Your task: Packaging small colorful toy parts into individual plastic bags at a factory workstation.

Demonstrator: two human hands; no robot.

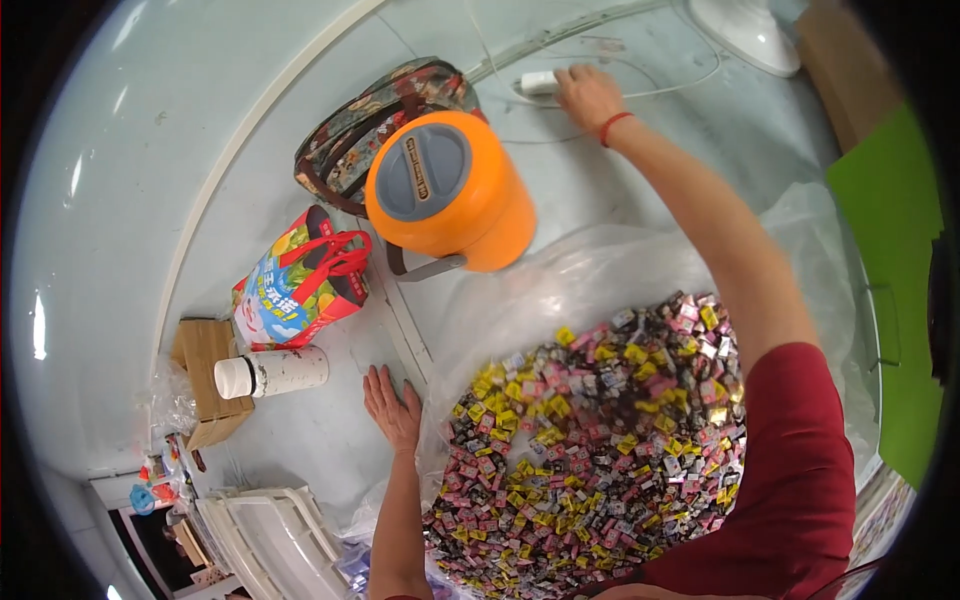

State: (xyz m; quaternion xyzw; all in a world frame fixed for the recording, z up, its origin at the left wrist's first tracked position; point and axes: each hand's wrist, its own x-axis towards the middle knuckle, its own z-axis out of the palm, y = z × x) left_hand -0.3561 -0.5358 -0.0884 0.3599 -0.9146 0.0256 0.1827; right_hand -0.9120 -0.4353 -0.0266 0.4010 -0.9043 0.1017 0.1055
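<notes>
- Right hand (588, 95): arm stretched far forward across the pale floor (200, 130); grip closed on a small white plug-like block (539, 82) from which thin white cables (640, 95) trail.
- Left hand (393, 408): released, palm flat on the floor, bracing at the edge of the clear plastic sheet (560, 270).
- Wrapped sweets (590, 440): heaped on the sheet, close to the body.
- Orange lidded jug (450, 190), patterned bag (375, 115), white bottle (272, 372): standing or lying between the two hands.
- Step in hand, as judged: handling the white block; any further pull calls for keeping the cables free of the jug.
</notes>
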